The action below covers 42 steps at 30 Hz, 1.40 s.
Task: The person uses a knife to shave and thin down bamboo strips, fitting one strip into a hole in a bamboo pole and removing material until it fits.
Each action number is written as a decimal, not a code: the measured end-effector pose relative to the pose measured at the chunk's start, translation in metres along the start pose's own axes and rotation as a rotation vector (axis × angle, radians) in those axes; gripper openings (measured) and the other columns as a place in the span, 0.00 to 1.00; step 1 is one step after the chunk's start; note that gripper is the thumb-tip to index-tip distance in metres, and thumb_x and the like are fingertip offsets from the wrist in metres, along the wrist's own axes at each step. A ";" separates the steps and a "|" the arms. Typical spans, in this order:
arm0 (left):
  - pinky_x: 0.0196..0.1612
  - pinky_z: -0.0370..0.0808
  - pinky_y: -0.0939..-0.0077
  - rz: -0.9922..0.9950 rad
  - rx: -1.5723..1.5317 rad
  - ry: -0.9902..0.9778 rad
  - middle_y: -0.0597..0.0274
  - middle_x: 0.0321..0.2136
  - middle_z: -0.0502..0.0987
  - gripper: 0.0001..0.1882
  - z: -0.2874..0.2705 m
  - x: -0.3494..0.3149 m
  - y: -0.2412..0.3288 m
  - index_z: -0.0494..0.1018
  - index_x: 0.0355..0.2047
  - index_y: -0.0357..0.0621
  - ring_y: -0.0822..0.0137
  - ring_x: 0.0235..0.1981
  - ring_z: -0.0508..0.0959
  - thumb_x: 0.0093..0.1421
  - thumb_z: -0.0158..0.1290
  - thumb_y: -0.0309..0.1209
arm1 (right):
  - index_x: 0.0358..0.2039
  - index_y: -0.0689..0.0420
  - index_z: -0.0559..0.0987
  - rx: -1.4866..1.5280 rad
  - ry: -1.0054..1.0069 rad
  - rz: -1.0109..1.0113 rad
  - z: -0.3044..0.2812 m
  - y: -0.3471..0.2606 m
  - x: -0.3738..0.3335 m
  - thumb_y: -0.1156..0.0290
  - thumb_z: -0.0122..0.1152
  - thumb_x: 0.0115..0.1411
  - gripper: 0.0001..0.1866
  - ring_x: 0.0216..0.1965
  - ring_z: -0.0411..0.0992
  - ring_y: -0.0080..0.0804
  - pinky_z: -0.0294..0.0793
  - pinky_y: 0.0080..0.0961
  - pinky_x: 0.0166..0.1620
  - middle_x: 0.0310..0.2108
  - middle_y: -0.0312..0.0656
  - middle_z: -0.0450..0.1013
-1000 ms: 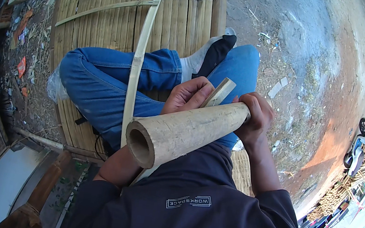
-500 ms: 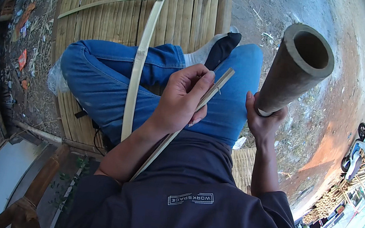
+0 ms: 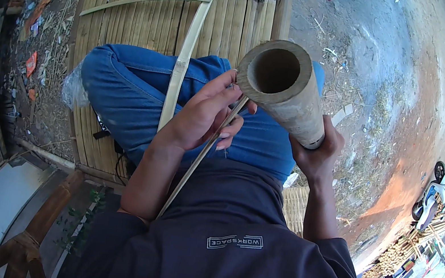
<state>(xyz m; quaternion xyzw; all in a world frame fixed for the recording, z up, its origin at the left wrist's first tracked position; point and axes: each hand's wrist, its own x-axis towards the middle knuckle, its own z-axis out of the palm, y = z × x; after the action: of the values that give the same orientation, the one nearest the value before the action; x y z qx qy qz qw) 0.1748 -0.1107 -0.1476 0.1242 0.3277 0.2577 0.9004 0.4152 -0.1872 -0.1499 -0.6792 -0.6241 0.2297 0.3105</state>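
Observation:
My left hand [image 3: 212,111] is in front of my lap, fingers loosely curled round a thin bamboo strip [image 3: 193,163] that slants down along my forearm to my shirt. Its upper end meets the rim of a thick, hollow bamboo tube [image 3: 299,107], where the exact contact is partly hidden. My right hand [image 3: 318,150] grips this tube at its lower end, and the open end tilts up and left. Beside my left hand, a wider, pale bamboo strip [image 3: 179,75] lies across my leg and the platform.
I sit cross-legged on a bamboo-slat platform [image 3: 143,18]. Another thin strip [image 3: 145,4] lies across its far part. Bare ground [image 3: 383,65] stretches to the right, with a motorbike [image 3: 434,193] and stacked bamboo poles [image 3: 388,264]. Litter covers the ground [image 3: 43,66] at left.
The bamboo tube has swung left and tipped over to the strip's upper end. My left fingers have loosened and spread somewhat round the strip.

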 end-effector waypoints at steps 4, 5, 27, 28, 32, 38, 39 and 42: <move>0.15 0.64 0.85 -0.117 0.031 -0.222 0.61 0.24 0.70 0.17 -0.024 -0.014 -0.002 0.69 0.45 0.41 0.81 0.16 0.63 0.76 0.37 0.41 | 0.33 0.56 0.77 -0.040 0.005 -0.031 0.005 0.004 -0.006 0.73 0.73 0.42 0.17 0.25 0.79 0.45 0.76 0.34 0.29 0.23 0.46 0.76; 0.15 0.64 0.85 -0.116 0.031 -0.220 0.61 0.24 0.70 0.17 -0.027 -0.016 -0.006 0.69 0.45 0.41 0.81 0.16 0.63 0.76 0.37 0.41 | 0.33 0.56 0.76 -0.051 0.015 -0.040 0.006 0.003 -0.008 0.73 0.73 0.41 0.17 0.25 0.78 0.46 0.75 0.35 0.29 0.23 0.45 0.75; 0.14 0.54 0.84 0.085 0.172 0.052 0.71 0.19 0.65 0.25 0.027 -0.018 0.018 0.69 0.41 0.44 0.81 0.12 0.57 0.75 0.34 0.52 | 0.29 0.56 0.73 -0.189 0.259 -0.405 0.006 -0.044 0.038 0.76 0.71 0.40 0.16 0.22 0.71 0.38 0.68 0.34 0.25 0.22 0.39 0.69; 0.15 0.55 0.84 0.040 0.164 -0.007 0.71 0.18 0.64 0.25 0.031 -0.024 0.019 0.69 0.39 0.43 0.81 0.12 0.57 0.75 0.35 0.52 | 0.28 0.57 0.73 -0.271 0.108 -0.322 0.001 -0.049 0.039 0.76 0.71 0.46 0.13 0.22 0.72 0.37 0.68 0.32 0.26 0.22 0.40 0.71; 0.16 0.55 0.85 0.135 0.324 0.166 0.73 0.15 0.58 0.24 0.029 -0.008 0.026 0.69 0.37 0.44 0.82 0.12 0.53 0.75 0.36 0.51 | 0.31 0.56 0.74 -0.191 0.333 -0.439 -0.004 -0.047 0.031 0.76 0.71 0.41 0.17 0.22 0.72 0.37 0.68 0.33 0.26 0.24 0.38 0.71; 0.14 0.55 0.87 0.294 0.437 0.213 0.73 0.19 0.66 0.22 0.029 -0.006 0.013 0.69 0.39 0.43 0.83 0.14 0.62 0.75 0.35 0.48 | 0.30 0.57 0.74 -0.188 0.328 -0.427 0.002 -0.044 0.035 0.77 0.70 0.43 0.14 0.22 0.73 0.38 0.69 0.32 0.26 0.24 0.39 0.72; 0.14 0.54 0.87 0.277 0.422 0.222 0.73 0.19 0.65 0.22 0.031 -0.004 0.011 0.69 0.39 0.43 0.83 0.14 0.62 0.75 0.35 0.48 | 0.30 0.57 0.74 -0.183 0.299 -0.428 0.002 -0.044 0.035 0.77 0.70 0.43 0.14 0.22 0.73 0.38 0.69 0.32 0.26 0.24 0.39 0.72; 0.22 0.62 0.87 0.063 0.068 -0.162 0.71 0.26 0.69 0.18 0.016 -0.013 0.020 0.72 0.45 0.40 0.82 0.19 0.62 0.75 0.40 0.42 | 0.30 0.58 0.74 -0.337 0.091 -0.341 -0.003 -0.042 0.044 0.77 0.70 0.47 0.12 0.21 0.72 0.37 0.69 0.31 0.25 0.22 0.40 0.72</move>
<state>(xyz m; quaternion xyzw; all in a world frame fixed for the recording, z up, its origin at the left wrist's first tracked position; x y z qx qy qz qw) 0.1691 -0.1020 -0.1204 0.1856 0.2584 0.2636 0.9107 0.3930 -0.1428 -0.1146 -0.6160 -0.7446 0.0358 0.2546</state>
